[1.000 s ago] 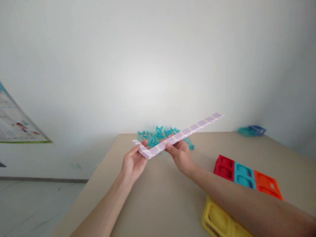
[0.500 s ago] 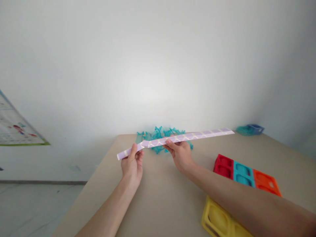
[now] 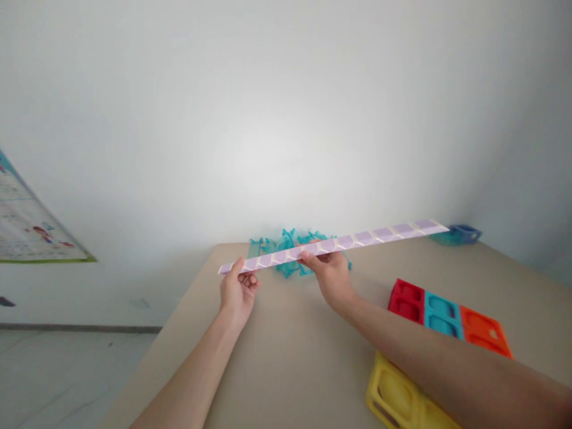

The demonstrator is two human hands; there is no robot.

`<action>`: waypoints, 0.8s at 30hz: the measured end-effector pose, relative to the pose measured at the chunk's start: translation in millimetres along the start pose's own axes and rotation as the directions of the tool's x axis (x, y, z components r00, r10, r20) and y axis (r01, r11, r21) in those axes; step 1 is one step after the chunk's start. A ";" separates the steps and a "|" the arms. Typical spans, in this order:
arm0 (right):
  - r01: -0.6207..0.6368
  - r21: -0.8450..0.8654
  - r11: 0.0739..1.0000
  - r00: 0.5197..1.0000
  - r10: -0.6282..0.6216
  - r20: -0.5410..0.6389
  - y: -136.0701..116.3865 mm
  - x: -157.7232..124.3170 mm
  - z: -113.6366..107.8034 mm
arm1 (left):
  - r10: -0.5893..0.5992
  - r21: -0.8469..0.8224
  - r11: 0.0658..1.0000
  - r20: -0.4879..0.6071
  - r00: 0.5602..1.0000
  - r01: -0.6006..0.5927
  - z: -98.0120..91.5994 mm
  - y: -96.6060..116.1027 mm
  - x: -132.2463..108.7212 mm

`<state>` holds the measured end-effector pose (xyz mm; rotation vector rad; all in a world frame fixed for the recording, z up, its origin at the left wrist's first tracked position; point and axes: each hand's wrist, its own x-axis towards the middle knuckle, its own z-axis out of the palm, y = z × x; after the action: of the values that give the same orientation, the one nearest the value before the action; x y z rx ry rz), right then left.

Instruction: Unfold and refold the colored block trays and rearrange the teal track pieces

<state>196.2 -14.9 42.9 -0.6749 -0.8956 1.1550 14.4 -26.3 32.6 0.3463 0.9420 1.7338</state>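
Note:
A long lilac and white segmented strip [image 3: 357, 239] is held straight above the beige table [image 3: 290, 357], slanting up to the right. My left hand [image 3: 236, 292] pinches it near its left end. Fingers of my right hand [image 3: 328, 274] are closed on the strip nearer its middle. The right end of the strip sticks out free, toward the far right corner of the table.
A heap of clear teal plastic pieces [image 3: 290, 247] lies behind my hands by the wall. Red [image 3: 406, 301], teal [image 3: 440, 314] and orange [image 3: 485, 335] tiles sit in a row at right, a yellow one [image 3: 402, 402] nearer me. Blue and teal pieces [image 3: 458, 234] lie in the far corner.
The bent left end of the strip has been turned out, so the strip is now straight. Both hands rose slightly and the strip's right end lifted.

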 end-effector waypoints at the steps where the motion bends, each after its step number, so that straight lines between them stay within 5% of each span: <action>1: -0.021 0.048 0.999 0.998 0.023 -0.056 -0.4 3.0 -1.3 | 0.008 -0.026 1.000 0.063 0.998 -0.007 -0.1 -1.6 -0.2; 7: -0.113 0.112 0.987 0.943 0.142 -0.300 -9.8 59.2 -13.9 | -0.048 0.017 0.999 0.317 0.947 0.045 -3.6 -12.4 0.0; 15: -0.347 0.027 0.938 0.839 0.323 -0.438 -10.1 151.1 -27.6 | -0.093 0.067 0.995 0.362 0.927 0.073 -7.5 -15.3 4.2; 20: -0.400 -0.062 0.914 0.849 0.344 -0.402 -11.9 164.4 -35.4 | -0.083 0.071 0.996 0.334 0.939 0.063 -6.1 -15.9 5.4; 24: -0.320 -0.213 0.923 0.909 0.236 -0.345 -19.6 159.8 -45.5 | -0.089 0.085 0.994 0.323 0.942 0.065 -5.7 -17.2 7.0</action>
<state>268.0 132.7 75.7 -1.2058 -0.6987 1.1468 19.6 -20.5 14.8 0.6170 0.7666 1.5142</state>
